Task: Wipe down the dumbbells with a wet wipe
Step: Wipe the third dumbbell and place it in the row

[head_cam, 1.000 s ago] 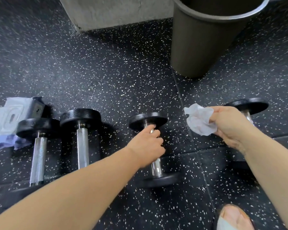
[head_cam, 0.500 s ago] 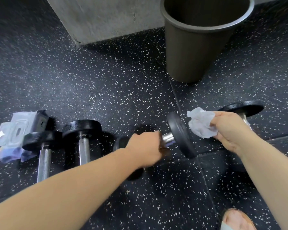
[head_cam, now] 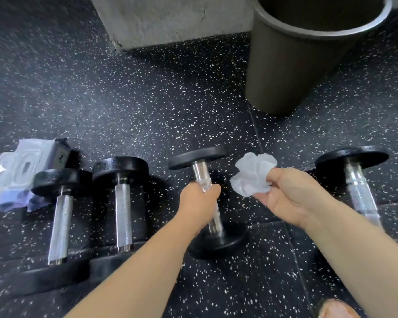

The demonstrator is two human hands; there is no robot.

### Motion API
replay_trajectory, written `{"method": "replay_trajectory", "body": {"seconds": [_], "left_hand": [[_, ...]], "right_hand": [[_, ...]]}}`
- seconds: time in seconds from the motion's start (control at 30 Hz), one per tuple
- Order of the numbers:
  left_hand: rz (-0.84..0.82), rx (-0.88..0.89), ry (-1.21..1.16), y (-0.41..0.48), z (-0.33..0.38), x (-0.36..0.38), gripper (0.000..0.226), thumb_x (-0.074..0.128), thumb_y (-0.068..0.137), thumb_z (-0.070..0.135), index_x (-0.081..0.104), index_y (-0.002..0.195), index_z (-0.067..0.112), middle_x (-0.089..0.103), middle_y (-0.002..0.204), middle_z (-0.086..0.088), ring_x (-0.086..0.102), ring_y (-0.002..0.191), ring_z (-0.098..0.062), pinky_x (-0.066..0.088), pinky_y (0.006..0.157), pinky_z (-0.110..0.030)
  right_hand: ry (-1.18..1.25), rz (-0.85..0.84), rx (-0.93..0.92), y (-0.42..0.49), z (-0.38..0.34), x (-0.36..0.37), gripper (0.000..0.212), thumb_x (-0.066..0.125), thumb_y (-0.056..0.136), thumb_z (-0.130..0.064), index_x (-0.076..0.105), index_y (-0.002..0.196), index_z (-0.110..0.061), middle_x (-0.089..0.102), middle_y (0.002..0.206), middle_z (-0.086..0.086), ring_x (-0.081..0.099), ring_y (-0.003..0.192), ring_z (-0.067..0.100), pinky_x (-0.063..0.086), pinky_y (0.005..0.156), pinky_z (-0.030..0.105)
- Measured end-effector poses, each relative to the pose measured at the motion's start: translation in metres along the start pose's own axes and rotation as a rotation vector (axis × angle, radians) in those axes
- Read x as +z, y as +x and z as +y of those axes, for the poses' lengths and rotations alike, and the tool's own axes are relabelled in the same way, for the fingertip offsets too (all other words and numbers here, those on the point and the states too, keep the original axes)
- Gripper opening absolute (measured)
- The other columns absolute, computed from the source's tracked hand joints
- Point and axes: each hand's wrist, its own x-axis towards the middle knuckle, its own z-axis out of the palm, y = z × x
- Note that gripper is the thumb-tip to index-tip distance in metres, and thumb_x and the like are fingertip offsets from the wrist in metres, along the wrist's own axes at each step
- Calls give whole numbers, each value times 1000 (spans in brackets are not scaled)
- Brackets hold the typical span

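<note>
Left hand (head_cam: 199,203): fingers wrapped tight around the metal handle of the middle dumbbell (head_cam: 207,200), near its far plate.
Right hand (head_cam: 290,196): fingers pinching a crumpled white wet wipe (head_cam: 253,177), held in the air just right of that handle, not touching it.
Middle dumbbell: near plate on the floor (head_cam: 147,111); far end looks slightly raised, hard to confirm.
Other dumbbells: two on the left (head_cam: 60,221) (head_cam: 122,214), one on the right (head_cam: 356,187), lying flat.
Wipe pack (head_cam: 21,166): far left, beside the leftmost plate.
Bin (head_cam: 292,65): standing behind, to the right.
</note>
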Motion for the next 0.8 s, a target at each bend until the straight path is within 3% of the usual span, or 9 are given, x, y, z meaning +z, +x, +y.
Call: {"method": "replay_trajectory", "body": {"seconds": [0.13,0.2,0.3,0.37,0.47,0.6,0.7,0.73,0.8], "left_hand": [[0,137,54,-3,-6,-1,24,60,91,23,56,76,4,52,67,-1,42,54,-11,34,48,-23],[-14,178,95,-2,-9,1,32,59,90,21,46,62,13,45,59,3,37,50,-9,31,46,-23],[-35,222,111,0,-12,4,23,61,89,24,50,73,11,46,62,4,39,51,-7,30,45,-19],[-37,250,116,-2,-12,4,17,61,89,23,53,82,9,50,65,3,44,53,-7,33,43,-16],[-49,242,95,-5,-10,5,13,60,89,20,53,81,12,54,66,1,49,54,-9,38,43,-16],[-39,242,155,1,-10,2,16,59,88,26,55,83,11,55,69,1,49,57,-10,36,49,-22],[-68,237,98,2,-14,-3,21,60,87,24,54,72,12,53,64,0,46,55,-12,36,51,-24],[-82,242,77,1,-15,-4,20,60,87,24,54,73,11,54,65,-1,46,56,-13,38,53,-24],[-97,254,67,-1,-15,-5,16,61,87,24,56,83,10,57,71,-2,51,60,-13,40,55,-25]], "right_hand": [[176,-195,46,-16,12,44,30,31,94,9,51,116,14,63,115,31,67,95,38,55,88,44],[162,-219,21,-20,14,57,30,31,89,13,54,106,4,60,102,29,64,87,38,53,86,39],[199,-158,-13,-11,9,65,32,27,82,16,50,91,-4,46,108,23,55,104,40,54,84,42],[260,-58,-2,6,7,62,27,35,90,9,51,110,3,51,120,22,57,113,37,58,76,45],[277,83,35,21,8,61,38,45,97,-5,46,134,0,57,110,17,62,85,26,58,67,34],[300,63,1,15,5,60,25,41,95,3,52,116,-1,52,98,15,50,84,12,50,95,40],[334,-27,16,2,1,59,26,35,95,6,50,80,-10,33,63,3,33,52,6,43,53,26],[330,-34,13,-1,1,60,26,35,94,6,49,80,-10,33,62,3,35,49,8,39,48,25],[311,4,-4,4,4,66,17,39,95,4,53,104,-2,51,82,13,59,71,17,54,54,32]]}}
